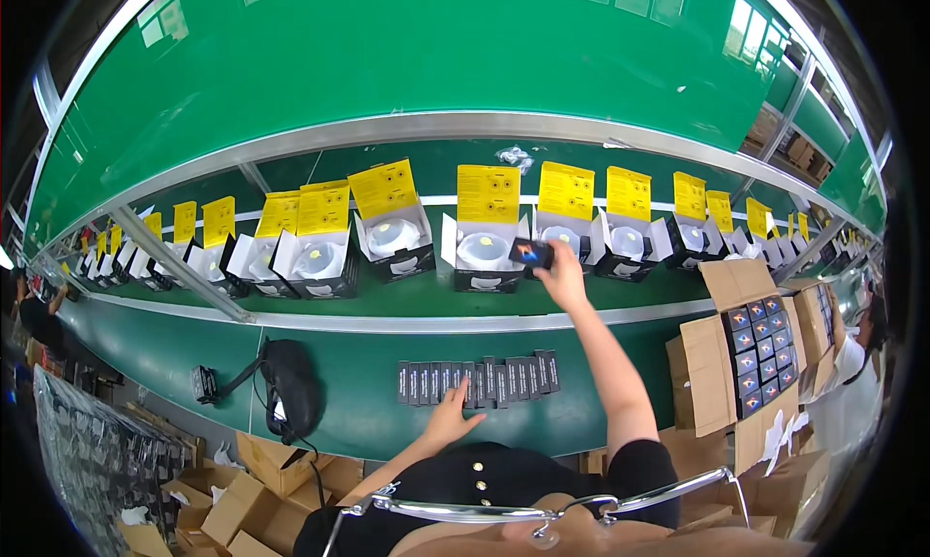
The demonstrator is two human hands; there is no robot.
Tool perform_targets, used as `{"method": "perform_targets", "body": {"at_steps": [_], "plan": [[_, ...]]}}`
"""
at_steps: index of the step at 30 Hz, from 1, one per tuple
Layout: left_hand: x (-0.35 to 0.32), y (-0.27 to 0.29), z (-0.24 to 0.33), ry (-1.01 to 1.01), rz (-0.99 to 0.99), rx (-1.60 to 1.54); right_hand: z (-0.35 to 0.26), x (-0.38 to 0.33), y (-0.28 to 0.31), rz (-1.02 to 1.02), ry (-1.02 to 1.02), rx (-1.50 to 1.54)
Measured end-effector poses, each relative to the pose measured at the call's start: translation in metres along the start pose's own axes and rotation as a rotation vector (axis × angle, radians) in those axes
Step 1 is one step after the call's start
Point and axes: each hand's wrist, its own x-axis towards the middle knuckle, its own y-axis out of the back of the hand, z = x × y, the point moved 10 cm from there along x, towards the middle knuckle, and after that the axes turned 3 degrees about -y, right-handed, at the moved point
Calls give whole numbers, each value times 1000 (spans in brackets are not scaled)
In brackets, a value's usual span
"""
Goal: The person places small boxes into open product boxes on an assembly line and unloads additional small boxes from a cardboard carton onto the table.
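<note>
My right hand is raised over the shelf, its fingers closed on a small black box with a colourful print on top. That box is in front of an open black-and-white carton with a yellow lid flap, partly covering it. Lower down, my left hand rests at the near side of a row of small dark boxes standing side by side on the green bench. Its index finger reaches onto the row, with the thumb apart. Another open carton with a white-wrapped round item stands just left of the held box.
Similar open cartons line the shelf to both sides. At right, a brown cardboard box holds several small black boxes. A black bag with a strap lies on the bench at left. Empty cardboard boxes lie below.
</note>
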Motion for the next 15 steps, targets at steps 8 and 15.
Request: {"method": "perform_targets", "body": {"at_steps": [8,15], "plan": [[16,-1,-62,287,-9,16,42,109,-188,-670,50,-902],[-7,1,-123,388,153,-421,130,64,-255,-552,150,-1034]]}}
